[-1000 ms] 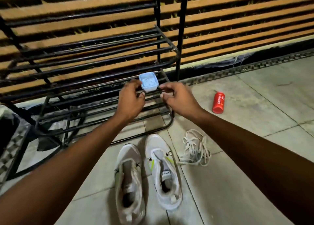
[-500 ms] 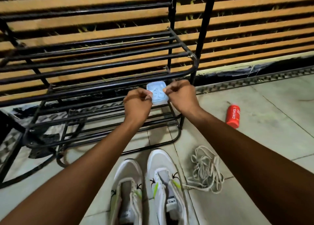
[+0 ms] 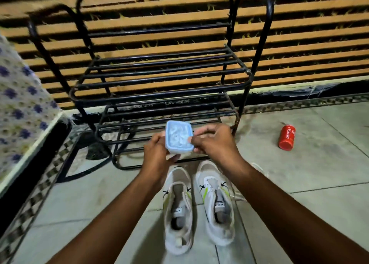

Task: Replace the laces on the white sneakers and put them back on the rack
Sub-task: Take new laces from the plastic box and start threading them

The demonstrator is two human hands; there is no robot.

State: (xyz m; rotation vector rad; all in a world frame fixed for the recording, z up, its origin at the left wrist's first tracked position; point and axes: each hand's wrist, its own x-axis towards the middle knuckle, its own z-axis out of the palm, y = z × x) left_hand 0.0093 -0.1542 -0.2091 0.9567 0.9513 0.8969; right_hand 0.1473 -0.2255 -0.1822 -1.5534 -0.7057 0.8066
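Two white sneakers without laces stand side by side on the tiled floor, the left one [image 3: 178, 209] and the right one [image 3: 217, 205], toes toward the rack. A small light-blue lidded plastic box [image 3: 178, 137] with something white inside is held above them. My left hand [image 3: 156, 154] grips its left side and bottom. My right hand [image 3: 213, 142] pinches the lid's right edge. The black metal shoe rack [image 3: 159, 80] stands just beyond, its shelves bare. A bit of the old white laces [image 3: 259, 169] shows behind my right forearm.
A red can [image 3: 287, 137] lies on the floor to the right. A slatted wooden wall [image 3: 299, 44] is behind the rack. A patterned cloth [image 3: 18, 108] covers furniture at the left, beside a checkered floor border.
The box has come away from the rack's lower shelf toward me and now sits higher over the sneakers. The view has pulled back and tilted, showing the whole rack.
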